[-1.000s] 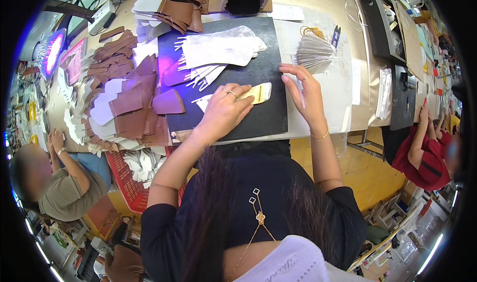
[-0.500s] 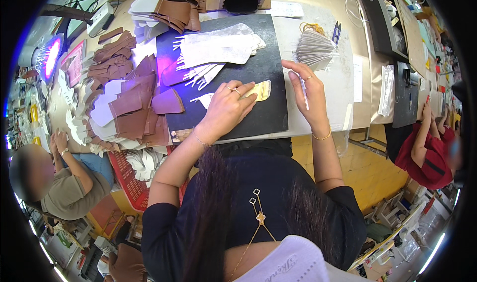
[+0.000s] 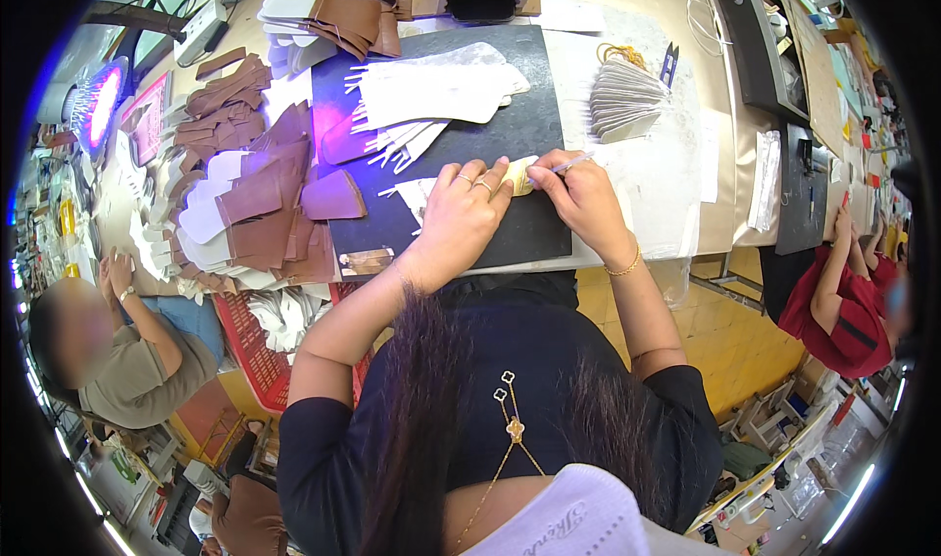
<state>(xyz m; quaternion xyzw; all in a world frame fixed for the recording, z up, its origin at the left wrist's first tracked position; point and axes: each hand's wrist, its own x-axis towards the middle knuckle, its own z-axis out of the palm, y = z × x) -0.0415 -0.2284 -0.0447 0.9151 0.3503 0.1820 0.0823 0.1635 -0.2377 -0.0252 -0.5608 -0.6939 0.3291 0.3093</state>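
On a black board (image 3: 534,71), my left hand (image 3: 456,213) lies with its fingers stretched over a small cut piece with a yellowish end (image 3: 520,176), pressing it flat. Between the closed fingers of my right hand (image 3: 588,208) is a thin pale stick (image 3: 576,162), whose kind I cannot make out. That hand rests at the piece's yellowish end, close to my left fingertips. Farther up the board lies a stack of white cut pieces (image 3: 446,90) with narrow strips along one side. A brown cut piece (image 3: 333,196) overlaps the board's left edge.
Brown and white cut pieces (image 3: 260,213) are heaped at the left, with another stack (image 3: 338,12) behind. A fanned bundle of grey strips (image 3: 625,100) and dark thread snips (image 3: 669,64) lie to the right. A red basket (image 3: 257,360) stands below the table; co-workers sit either side.
My right hand has moved left and down onto the piece, bringing the stick from upright to slanting across it. My left hand has shifted slightly right, its fingers drawn closer together.
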